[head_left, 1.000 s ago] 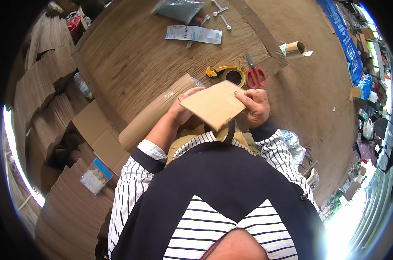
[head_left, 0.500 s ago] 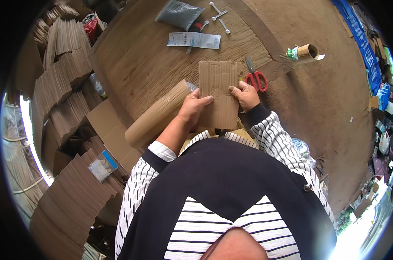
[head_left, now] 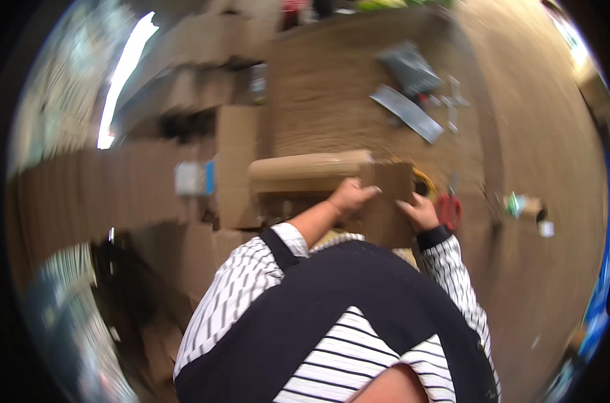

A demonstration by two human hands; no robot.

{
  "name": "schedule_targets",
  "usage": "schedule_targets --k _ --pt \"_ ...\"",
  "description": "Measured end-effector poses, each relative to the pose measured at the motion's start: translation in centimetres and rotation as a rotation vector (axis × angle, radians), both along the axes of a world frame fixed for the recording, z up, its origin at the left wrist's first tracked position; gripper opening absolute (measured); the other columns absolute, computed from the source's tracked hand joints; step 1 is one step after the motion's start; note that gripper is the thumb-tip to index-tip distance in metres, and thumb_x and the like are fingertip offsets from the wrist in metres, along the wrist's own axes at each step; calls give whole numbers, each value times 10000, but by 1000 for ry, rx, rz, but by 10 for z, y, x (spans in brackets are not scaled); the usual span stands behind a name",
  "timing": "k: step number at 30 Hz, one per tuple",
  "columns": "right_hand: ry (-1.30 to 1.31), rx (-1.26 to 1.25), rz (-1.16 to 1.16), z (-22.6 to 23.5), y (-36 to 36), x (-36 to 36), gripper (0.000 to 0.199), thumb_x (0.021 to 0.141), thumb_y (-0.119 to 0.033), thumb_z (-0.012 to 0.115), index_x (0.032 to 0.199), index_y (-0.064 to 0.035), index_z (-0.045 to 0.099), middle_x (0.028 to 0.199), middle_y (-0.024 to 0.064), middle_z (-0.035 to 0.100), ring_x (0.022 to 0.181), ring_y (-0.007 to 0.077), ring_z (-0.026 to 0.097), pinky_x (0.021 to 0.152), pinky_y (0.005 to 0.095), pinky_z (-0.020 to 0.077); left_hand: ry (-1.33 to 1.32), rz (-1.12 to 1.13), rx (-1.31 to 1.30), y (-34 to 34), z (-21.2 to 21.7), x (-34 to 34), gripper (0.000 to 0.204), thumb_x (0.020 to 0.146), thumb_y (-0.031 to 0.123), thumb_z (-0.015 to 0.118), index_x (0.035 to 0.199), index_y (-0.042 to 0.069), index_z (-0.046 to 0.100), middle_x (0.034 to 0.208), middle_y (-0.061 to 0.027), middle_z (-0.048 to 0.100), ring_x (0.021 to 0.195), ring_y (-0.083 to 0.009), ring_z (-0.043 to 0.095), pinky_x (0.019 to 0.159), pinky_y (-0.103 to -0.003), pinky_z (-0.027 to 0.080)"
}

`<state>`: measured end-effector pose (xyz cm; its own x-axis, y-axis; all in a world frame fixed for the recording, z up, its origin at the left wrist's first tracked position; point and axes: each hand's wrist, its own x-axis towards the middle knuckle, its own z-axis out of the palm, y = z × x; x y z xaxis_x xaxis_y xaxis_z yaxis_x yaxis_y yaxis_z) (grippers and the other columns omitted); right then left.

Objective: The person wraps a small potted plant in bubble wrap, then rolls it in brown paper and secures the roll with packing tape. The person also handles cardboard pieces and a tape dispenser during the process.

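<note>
Between my two hands is a flat rectangular piece of corrugated cardboard (head_left: pixel 387 195). My left hand (head_left: pixel 351 198) grips its left edge, thumb lying over the face. At the right edge my right hand (head_left: pixel 419 211) pinches it, thumb on top. A brown cardboard roll (head_left: pixel 305 168) lies just beyond my left hand, its right end close to the piece. Scissors with red handles (head_left: pixel 449 209) rest right of my right hand. Something round and yellow (head_left: pixel 423 180), like a tape roll, peeks out behind the piece's right edge. Motion blurs the whole picture.
Farther off on the cardboard-covered surface lie a grey-filled plastic bag (head_left: pixel 411 69), a pale printed packet (head_left: pixel 407 113) and white plastic sticks (head_left: pixel 453 107). A small tube (head_left: pixel 530 208) with a green label sits at right. Stacked cardboard sheets (head_left: pixel 103 191) crowd the left, a clear box (head_left: pixel 187 178) on them.
My view has swung left, so the surroundings shift right and rotate clockwise in the picture. Both hands keep hold of the cardboard piece, which now looks darker and tilted.
</note>
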<state>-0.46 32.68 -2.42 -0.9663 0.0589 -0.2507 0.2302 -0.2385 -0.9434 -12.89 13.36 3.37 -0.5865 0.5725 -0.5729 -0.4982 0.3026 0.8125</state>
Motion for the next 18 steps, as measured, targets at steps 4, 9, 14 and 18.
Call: schedule_targets --k 4,9,14,18 --pt "-36 -140 73 15 -25 -25 289 893 -93 668 1154 25 630 1052 54 690 923 120 623 811 285 517 -78 24 -84 -30 54 -3 301 884 188 698 1113 0 648 1012 -69 698 903 -166 653 801 -322 532" --pt "-115 -161 356 43 -54 -50 312 884 -115 706 1149 32 632 1049 55 690 927 135 631 825 302 523 275 133 133 -86 34 -4 305 882 193 701 1118 3 662 1031 -84 710 935 -162 653 832 -319 522" --pt "-109 162 377 73 -90 -67 266 888 -47 660 1134 49 633 1036 60 693 897 145 635 800 299 519 655 229 -69 -115 39 -10 284 889 254 681 1070 36 690 982 -113 724 911 -160 678 832 -304 519" --pt "-48 307 357 85 -124 -101 235 881 -25 646 1104 48 651 1014 56 699 893 143 637 793 294 518 530 316 36 -155 33 -37 259 885 182 696 1101 40 680 1009 -66 712 917 -138 651 830 -306 526"
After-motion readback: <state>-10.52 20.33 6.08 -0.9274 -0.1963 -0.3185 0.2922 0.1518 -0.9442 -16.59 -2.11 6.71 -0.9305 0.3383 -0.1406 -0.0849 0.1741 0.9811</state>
